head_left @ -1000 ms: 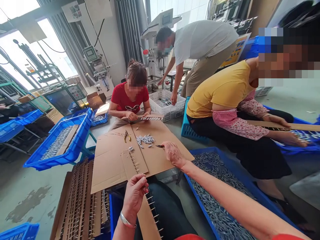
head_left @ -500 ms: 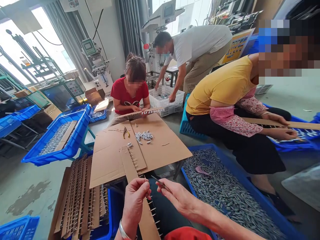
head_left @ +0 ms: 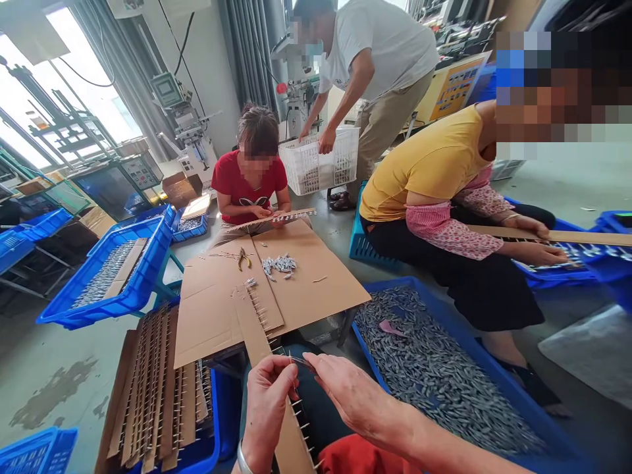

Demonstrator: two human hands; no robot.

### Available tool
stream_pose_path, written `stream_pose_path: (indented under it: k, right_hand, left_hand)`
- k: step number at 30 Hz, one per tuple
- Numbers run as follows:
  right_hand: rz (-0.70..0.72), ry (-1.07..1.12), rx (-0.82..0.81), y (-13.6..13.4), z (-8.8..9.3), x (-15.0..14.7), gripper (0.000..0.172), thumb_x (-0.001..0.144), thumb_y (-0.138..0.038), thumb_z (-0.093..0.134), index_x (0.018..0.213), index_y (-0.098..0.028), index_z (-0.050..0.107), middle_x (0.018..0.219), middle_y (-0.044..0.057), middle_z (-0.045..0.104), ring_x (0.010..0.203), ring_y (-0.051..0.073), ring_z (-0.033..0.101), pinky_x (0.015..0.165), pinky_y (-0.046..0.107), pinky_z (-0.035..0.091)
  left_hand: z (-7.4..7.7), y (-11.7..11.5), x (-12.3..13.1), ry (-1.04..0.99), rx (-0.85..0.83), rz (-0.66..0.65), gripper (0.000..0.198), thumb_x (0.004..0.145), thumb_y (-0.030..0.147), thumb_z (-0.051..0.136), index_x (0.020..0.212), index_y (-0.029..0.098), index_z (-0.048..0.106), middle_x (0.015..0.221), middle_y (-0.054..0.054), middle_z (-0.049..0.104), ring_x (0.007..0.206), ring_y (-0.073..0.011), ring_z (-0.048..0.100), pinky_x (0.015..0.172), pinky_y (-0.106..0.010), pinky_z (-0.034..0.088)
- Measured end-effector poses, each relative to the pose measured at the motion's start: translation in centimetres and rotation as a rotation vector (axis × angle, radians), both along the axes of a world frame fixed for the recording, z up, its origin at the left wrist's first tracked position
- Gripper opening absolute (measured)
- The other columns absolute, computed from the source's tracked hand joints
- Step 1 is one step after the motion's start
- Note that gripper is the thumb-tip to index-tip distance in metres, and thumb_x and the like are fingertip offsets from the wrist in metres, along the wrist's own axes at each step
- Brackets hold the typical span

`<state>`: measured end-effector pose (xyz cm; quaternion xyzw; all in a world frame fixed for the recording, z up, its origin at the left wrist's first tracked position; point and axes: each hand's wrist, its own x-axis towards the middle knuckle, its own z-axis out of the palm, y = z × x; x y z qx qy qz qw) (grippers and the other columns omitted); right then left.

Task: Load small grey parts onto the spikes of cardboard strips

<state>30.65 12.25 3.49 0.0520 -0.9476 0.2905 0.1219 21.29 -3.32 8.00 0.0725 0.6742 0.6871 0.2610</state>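
A long cardboard strip [head_left: 253, 329] with thin pins along its right edge runs from the table toward my lap. My left hand [head_left: 269, 398] is over the strip, thumb and forefinger pinched on a thin pin-like stick [head_left: 290, 359]. Close beside it, my right hand [head_left: 353, 395] is closed around a slim metal tool that looks like tweezers [head_left: 300, 361]. The tool's tip meets or nearly meets the stick; I cannot tell if they touch. My right palm and fingers hide most of the tool.
On the cardboard-covered table [head_left: 316, 309] lie yellow-handled pliers [head_left: 243, 261] and a pile of small grey pieces [head_left: 279, 264]. A blue bin [head_left: 363, 332] of similar pieces stands right; pinned strips [head_left: 153, 388] lean left. Three people work nearby, one holding a white crate [head_left: 318, 164].
My right hand has moved left and turned, bringing the tool's tip to the stick at my left fingertips. The person at the back has lifted the white crate off the floor.
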Motion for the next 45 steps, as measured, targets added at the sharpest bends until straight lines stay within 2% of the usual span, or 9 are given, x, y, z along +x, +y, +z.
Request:
stream_pose_path:
  k: [9,16,23,30,33,35,37,41,45]
  right_hand:
    - [-0.005,0.005,0.070,-0.3,-0.9,0.0,0.057,0.084,-0.002,0.039,0.139,-0.010,0.051,0.112,0.016,0.068,0.099,0.026,0.065,0.088,0.041,0.056]
    - [-0.014,-0.048,0.158,-0.9,0.1,-0.4,0.040,0.084,0.001,0.037,0.115,-0.012,0.059,0.097,0.012,0.069,0.083,0.024,0.065,0.075,0.036,0.052]
    - [0.046,-0.184,-0.038,-0.1,1.9,-0.1,0.028,0.089,-0.004,0.037,0.101,-0.016,0.059,0.090,0.009,0.068,0.076,0.020,0.063,0.066,0.031,0.044]
    - [0.237,-0.397,-0.484,1.7,4.3,0.5,0.028,0.103,-0.032,0.035,0.103,-0.020,0.060,0.079,0.001,0.064,0.068,0.015,0.057,0.064,0.024,0.045]
    - [0.221,-0.326,-0.346,2.1,3.5,0.4,0.026,0.101,-0.025,0.036,0.102,-0.018,0.061,0.086,0.006,0.067,0.073,0.017,0.059,0.067,0.027,0.044]
    - [0.186,-0.265,-0.202,2.1,2.7,0.4,0.025,0.097,-0.020,0.037,0.097,-0.016,0.061,0.088,0.009,0.067,0.075,0.019,0.059,0.067,0.029,0.043]
    - [0.190,-0.268,-0.192,2.1,2.2,0.4,0.025,0.097,-0.021,0.037,0.094,-0.017,0.061,0.086,0.008,0.067,0.074,0.019,0.058,0.067,0.029,0.042]
    - [0.233,-0.393,-0.576,1.7,2.3,0.8,0.026,0.101,-0.035,0.040,0.099,-0.020,0.062,0.082,0.003,0.062,0.073,0.016,0.054,0.068,0.026,0.042]
    - [0.332,-0.607,-1.084,1.0,2.0,1.1,0.043,0.099,-0.057,0.040,0.103,-0.019,0.059,0.063,-0.006,0.041,0.052,0.010,0.038,0.054,0.022,0.037]
  left_hand:
    - [-0.2,-0.1,0.3,0.025,-0.017,0.007,0.028,0.069,0.041,0.082,0.077,0.015,0.076,0.058,-0.002,0.063,0.055,-0.0137,0.054,0.052,-0.024,0.046]
    - [-0.1,0.0,0.4,0.080,-0.052,0.004,0.023,0.072,0.038,0.080,0.074,0.015,0.076,0.059,-0.002,0.062,0.056,-0.0140,0.053,0.052,-0.024,0.045]
    - [0.0,0.0,0.5,-0.012,-0.004,-0.002,0.025,0.070,0.039,0.081,0.071,0.015,0.075,0.058,-0.003,0.062,0.055,-0.0141,0.053,0.051,-0.024,0.046]
    - [0.4,-0.2,1.1,0.013,-0.020,-0.033,0.025,0.072,0.040,0.080,0.074,0.016,0.075,0.059,-0.004,0.064,0.054,-0.0139,0.054,0.051,-0.024,0.046]
    - [0.0,-0.3,1.4,0.080,-0.100,0.007,0.025,0.071,0.040,0.080,0.074,0.016,0.075,0.060,-0.003,0.064,0.052,-0.0134,0.054,0.048,-0.023,0.044]
    - [-0.4,-0.4,1.5,0.029,-0.106,0.005,0.026,0.069,0.041,0.082,0.072,0.016,0.074,0.056,-0.002,0.062,0.049,-0.0126,0.053,0.046,-0.023,0.042]
    - [-0.6,-0.7,1.4,-0.074,-0.055,-0.041,0.027,0.069,0.040,0.082,0.071,0.015,0.073,0.054,-0.001,0.061,0.046,-0.0115,0.051,0.045,-0.023,0.041]
    - [-0.4,-1.0,1.2,-0.194,0.073,-0.137,0.026,0.071,0.038,0.082,0.071,0.014,0.072,0.056,-0.003,0.063,0.046,-0.0101,0.050,0.047,-0.022,0.041]
    - [0.4,-0.9,1.4,-0.148,0.071,-0.125,0.026,0.073,0.038,0.080,0.072,0.013,0.072,0.056,-0.001,0.061,0.047,-0.0095,0.050,0.047,-0.021,0.040]
